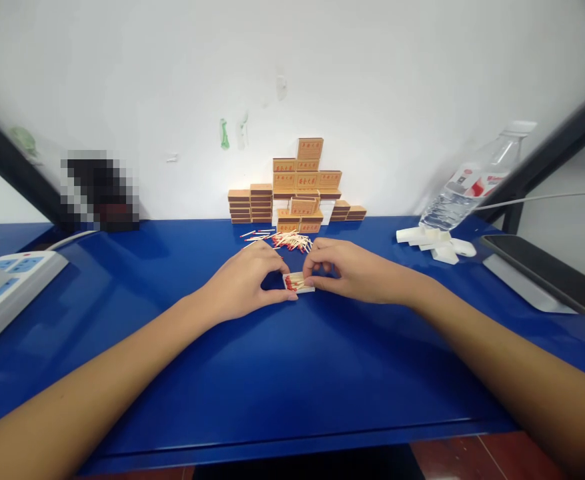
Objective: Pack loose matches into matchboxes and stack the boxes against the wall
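Blue bench (272, 373) carries an open match tray (299, 282), long axis left-right, pinched between left hand (245, 283) and right hand (357, 270). Both grips are closed on it, equally near. Loose matches (287, 240) lie just beyond.

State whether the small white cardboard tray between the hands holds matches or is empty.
Not empty: red-tipped matches lie in the white cardboard tray, held between left hand and right hand.

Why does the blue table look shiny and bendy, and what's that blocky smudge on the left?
In the head view, the wide lens bends the edge of the table; soft glare sits on its left part by the power strip; the blocky patch is pixelated; left hand, right hand and matchbox look sharp.
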`<state>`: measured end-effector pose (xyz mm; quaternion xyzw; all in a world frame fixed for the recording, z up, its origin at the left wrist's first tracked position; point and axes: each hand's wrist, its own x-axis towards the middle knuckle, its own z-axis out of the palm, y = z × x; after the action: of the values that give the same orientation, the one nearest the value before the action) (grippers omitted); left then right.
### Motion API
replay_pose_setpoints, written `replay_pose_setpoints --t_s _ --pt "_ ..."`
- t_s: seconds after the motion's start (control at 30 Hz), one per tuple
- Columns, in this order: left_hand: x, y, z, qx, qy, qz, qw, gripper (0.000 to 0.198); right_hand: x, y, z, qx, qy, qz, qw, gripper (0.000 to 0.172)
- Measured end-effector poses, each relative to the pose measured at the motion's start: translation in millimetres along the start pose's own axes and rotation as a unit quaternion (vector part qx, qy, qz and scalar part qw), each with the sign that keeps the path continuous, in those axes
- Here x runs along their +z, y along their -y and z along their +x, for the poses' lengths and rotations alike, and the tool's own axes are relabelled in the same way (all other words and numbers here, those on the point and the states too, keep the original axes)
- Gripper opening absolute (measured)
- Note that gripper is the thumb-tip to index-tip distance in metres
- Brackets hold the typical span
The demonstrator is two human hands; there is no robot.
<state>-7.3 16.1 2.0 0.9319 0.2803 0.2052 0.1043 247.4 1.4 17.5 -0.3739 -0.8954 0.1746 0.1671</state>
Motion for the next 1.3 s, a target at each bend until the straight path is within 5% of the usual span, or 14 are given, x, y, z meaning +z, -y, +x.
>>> replay_pose_setpoints --t_s 0.57,1.1,1.3 --pt "-0.7 -2.2 -0.4 -0.006 0.022 -0.023 0.999 0.033 4.8 -2.5 1.2 0.026 0.045 0.025 0.998 0.020" --pt "0.1 -2.5 -0.8 0.004 0.014 -0.014 1.000 0.033 10.0 4.5 3.7 -0.015 -0.056 0.014 0.998 0.014" --pt "-1.7 -5.0 -0.7 -0.010 0.006 -0.030 0.999 0.023 2.0 -6.9 6.9 0.072 -0.151 -0.056 0.984 0.014"
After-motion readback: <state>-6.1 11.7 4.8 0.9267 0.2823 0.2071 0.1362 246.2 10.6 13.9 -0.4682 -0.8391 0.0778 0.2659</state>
